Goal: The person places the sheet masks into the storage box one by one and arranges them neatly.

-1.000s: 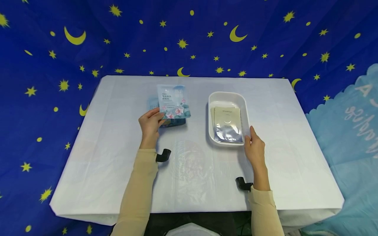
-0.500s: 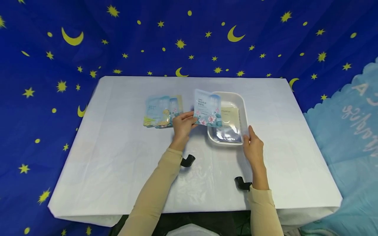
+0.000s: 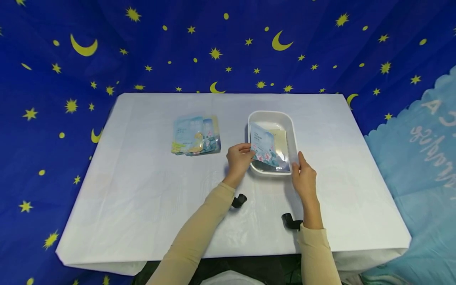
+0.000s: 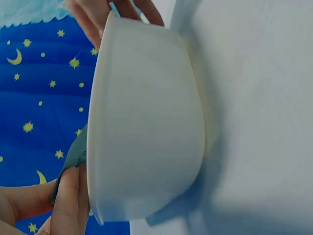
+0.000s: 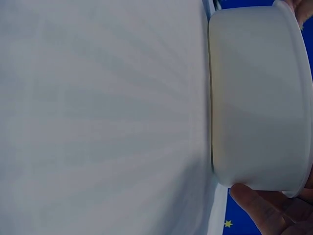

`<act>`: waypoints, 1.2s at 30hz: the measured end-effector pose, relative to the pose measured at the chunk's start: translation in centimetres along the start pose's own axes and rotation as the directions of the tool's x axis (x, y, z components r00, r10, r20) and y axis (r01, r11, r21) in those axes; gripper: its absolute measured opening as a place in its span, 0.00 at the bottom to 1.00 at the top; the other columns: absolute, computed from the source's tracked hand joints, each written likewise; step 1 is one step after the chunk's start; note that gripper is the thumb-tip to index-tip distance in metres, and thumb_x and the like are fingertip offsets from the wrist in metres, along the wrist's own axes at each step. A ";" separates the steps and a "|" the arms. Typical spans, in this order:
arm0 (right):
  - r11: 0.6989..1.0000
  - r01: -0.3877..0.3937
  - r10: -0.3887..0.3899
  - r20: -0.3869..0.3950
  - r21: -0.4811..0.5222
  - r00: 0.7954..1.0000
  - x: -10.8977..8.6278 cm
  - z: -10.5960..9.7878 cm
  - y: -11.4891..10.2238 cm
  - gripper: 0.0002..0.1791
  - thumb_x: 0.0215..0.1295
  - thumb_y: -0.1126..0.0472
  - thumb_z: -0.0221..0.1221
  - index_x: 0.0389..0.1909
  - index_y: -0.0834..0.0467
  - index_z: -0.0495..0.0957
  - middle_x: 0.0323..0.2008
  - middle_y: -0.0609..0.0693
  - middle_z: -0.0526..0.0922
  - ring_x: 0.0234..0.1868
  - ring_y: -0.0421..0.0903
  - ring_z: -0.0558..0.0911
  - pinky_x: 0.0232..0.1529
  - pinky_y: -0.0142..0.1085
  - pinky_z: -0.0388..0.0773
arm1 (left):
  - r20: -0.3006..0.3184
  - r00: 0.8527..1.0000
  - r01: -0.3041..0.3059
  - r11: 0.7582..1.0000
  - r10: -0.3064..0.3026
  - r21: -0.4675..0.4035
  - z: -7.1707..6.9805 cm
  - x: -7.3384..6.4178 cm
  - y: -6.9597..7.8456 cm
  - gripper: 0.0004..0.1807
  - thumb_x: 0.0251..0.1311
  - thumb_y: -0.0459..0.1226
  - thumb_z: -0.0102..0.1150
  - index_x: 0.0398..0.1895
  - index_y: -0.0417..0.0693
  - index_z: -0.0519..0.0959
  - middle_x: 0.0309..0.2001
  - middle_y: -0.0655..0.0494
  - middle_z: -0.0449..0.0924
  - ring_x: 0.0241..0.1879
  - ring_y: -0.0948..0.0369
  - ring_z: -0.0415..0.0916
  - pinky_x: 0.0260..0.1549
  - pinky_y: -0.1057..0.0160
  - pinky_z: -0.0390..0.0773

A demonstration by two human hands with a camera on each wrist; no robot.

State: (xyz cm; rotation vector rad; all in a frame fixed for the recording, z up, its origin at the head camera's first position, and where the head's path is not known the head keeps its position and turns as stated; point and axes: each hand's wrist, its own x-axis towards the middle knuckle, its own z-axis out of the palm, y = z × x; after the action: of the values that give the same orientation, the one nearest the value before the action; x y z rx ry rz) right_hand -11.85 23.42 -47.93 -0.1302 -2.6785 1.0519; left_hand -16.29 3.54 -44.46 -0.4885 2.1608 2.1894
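Note:
My left hand [image 3: 239,161] pinches the lower left edge of a pale blue face mask sachet [image 3: 263,145] printed with pink flowers. The sachet tilts over the white plastic tub [image 3: 270,115], partly inside its rim. In the left wrist view, thumb and fingers hold the sachet [image 4: 74,154] beside the tub wall [image 4: 146,117]. Beneath it in the tub lie beige-and-silver sachets [image 3: 281,142], partly covered. My right hand [image 3: 305,176] grips the tub's near right corner; in the right wrist view its thumb [image 5: 252,200] presses against the tub's side [image 5: 259,98].
A loose pile of blue sachets [image 3: 189,134], with a beige one showing behind, lies left of the tub. White cloth [image 3: 142,190] covers the table. A blue star-patterned curtain [image 3: 178,43] hangs behind, and a light blue cloth [image 3: 424,158] hangs at the right.
My left hand has carried the flowered sachet rightward from above the pile, then lowered it into the tub's opening. My right hand stays on the tub's corner.

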 end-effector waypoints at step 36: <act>0.999 -0.032 0.032 0.024 0.000 0.999 0.0 0.0 0.0 0.27 0.71 0.68 0.49 0.69 0.72 0.61 0.59 0.75 0.72 0.55 0.71 0.77 0.56 0.60 0.76 | -0.024 0.945 -0.295 0.881 0.327 0.369 -6.7 1.6 1.6 0.14 0.60 0.32 0.61 0.49 0.37 0.83 0.48 0.41 0.85 0.45 0.47 0.83 0.44 0.49 0.83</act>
State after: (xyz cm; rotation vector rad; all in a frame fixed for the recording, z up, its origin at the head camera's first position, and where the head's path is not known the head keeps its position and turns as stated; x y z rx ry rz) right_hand -11.81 23.42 -47.94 -0.1623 -2.7056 1.0706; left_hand -16.80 -3.44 -43.23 -0.2290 2.7779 1.8456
